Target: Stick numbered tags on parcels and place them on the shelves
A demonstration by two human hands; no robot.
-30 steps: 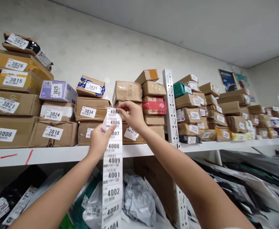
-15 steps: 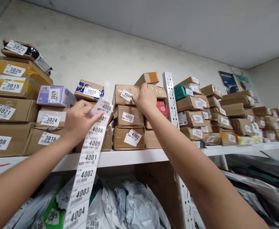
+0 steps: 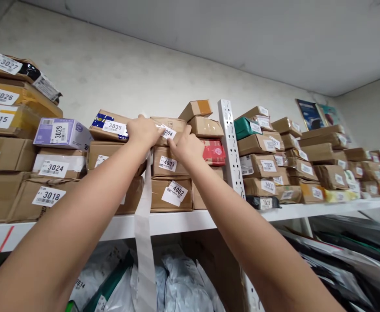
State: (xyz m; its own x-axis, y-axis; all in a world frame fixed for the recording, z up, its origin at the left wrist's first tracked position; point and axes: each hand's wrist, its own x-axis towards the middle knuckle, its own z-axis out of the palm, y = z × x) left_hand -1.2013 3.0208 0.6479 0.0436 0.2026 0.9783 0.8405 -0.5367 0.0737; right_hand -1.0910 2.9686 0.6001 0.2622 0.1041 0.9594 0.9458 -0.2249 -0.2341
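My left hand (image 3: pixel 142 131) is closed on the top of a long strip of numbered labels (image 3: pixel 144 242) that hangs down in front of the shelf. It reaches up against a taped brown box (image 3: pixel 177 124) on top of a stack. My right hand (image 3: pixel 185 145) presses its fingers on the white label marked 4004 (image 3: pixel 168 132) stuck to that box's front. Below it sit a box labelled 4003 (image 3: pixel 168 161) and one labelled 4002 (image 3: pixel 172 193).
A white shelf (image 3: pixel 177 219) holds many labelled cardboard boxes, such as 3035 (image 3: pixel 110 126), 3024 (image 3: pixel 58 164) and 3018 (image 3: pixel 43 195). A perforated white upright (image 3: pixel 229 147) divides it. More parcels (image 3: pixel 294 160) fill the right side. Grey and white plastic mailers (image 3: pixel 183 281) lie underneath.
My left hand rose from lower left to the top box, taking the label strip with it. My right hand pressed the 4004 label onto the box and slid a little lower.
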